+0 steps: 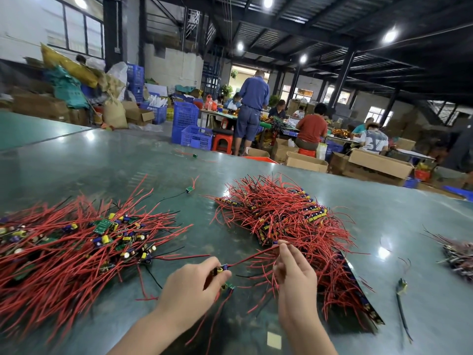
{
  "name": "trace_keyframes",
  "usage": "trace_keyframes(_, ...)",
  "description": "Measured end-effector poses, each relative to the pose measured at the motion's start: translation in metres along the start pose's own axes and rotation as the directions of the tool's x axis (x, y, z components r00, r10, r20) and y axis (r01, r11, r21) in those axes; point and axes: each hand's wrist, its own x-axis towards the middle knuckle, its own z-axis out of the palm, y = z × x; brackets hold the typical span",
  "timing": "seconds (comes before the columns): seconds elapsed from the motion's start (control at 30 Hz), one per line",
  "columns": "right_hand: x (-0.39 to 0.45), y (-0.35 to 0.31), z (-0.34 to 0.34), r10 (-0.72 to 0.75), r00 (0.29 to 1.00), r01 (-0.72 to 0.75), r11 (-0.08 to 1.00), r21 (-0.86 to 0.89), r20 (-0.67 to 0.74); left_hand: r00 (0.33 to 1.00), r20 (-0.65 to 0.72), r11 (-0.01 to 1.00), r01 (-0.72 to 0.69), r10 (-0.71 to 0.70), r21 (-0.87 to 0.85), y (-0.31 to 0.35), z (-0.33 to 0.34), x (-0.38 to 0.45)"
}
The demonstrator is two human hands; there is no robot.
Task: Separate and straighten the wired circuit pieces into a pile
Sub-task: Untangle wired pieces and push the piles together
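Circuit pieces, red-wired, in loose pile point(76, 242) at left of green bench point(396, 221). Left hand point(194, 280) pinches small board point(222, 269) at centre; its red wire point(252, 257) stretched taut to right hand point(294, 267), fingertips pinching wire. Tangled heap point(286, 216) behind right hand.

Workshop floor beyond the green table point(107, 160)

Far ahead of the grip, a standing worker point(252, 111) in blue faces away beside seated workers point(311, 128) at benches. Ahead and left of it stand blue crates point(188, 124), a red stool point(222, 142) just beside them, and piled sacks point(76, 80). Ahead and right lie open cardboard boxes point(378, 163). Ceiling lamps point(390, 35) glow overhead.
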Motion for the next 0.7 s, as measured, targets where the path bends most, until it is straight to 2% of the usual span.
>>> trace_keyframes(0.1, 0.007, 0.001, 0.001, 0.175, 0.984, -0.175, 0.963, 0.206, 0.018, 1.0, -0.01, 0.995, -0.023, 0.022, -0.092, 0.002, 0.003, 0.0)
trace_keyframes(0.17, 0.009, 0.003, -0.001, 0.213, 0.977, -0.212, 0.949, 0.231, 0.023, 0.999, -0.019, 0.995, -0.034, 0.033, -0.098, 0.003, 0.005, -0.001)
trace_keyframes(0.2, 0.011, 0.003, -0.003, 0.202, 0.979, -0.198, 0.962, 0.187, -0.004, 0.999, -0.021, 0.996, -0.04, 0.039, -0.074, 0.002, 0.006, -0.001)
trace_keyframes(0.3, 0.013, 0.002, -0.01, 0.106, 0.987, -0.112, 0.992, -0.049, -0.121, 0.998, -0.029, 0.996, -0.056, 0.058, 0.068, -0.001, 0.007, -0.004)
trace_keyframes(0.37, 0.011, 0.003, -0.011, -0.011, 0.99, -0.013, 0.986, -0.165, -0.143, 0.997, -0.014, 0.988, -0.07, 0.073, 0.139, -0.004, 0.009, -0.004)
trace_keyframes(0.47, 0.007, 0.0, -0.01, -0.306, 0.949, 0.249, 0.876, -0.412, -0.077, 0.996, -0.003, 0.979, -0.086, 0.088, 0.185, -0.007, 0.011, -0.002)
trace_keyframes(0.53, 0.007, -0.002, -0.01, -0.372, 0.928, 0.317, 0.833, -0.453, -0.035, 0.996, -0.03, 0.981, -0.072, 0.078, 0.18, -0.01, 0.011, 0.001)
trace_keyframes(0.57, 0.009, -0.003, -0.011, -0.345, 0.938, 0.299, 0.852, -0.43, -0.03, 0.996, -0.042, 0.982, -0.064, 0.072, 0.179, -0.011, 0.011, 0.002)
trace_keyframes(0.63, 0.011, -0.003, -0.011, -0.184, 0.983, 0.171, 0.947, -0.273, -0.025, 0.996, -0.058, 0.982, -0.062, 0.073, 0.177, -0.014, 0.009, 0.003)
trace_keyframes(0.7, 0.013, -0.004, -0.012, -0.056, 0.998, 0.054, 0.985, -0.162, -0.006, 0.994, -0.063, 0.986, -0.074, 0.084, 0.148, -0.017, 0.006, 0.005)
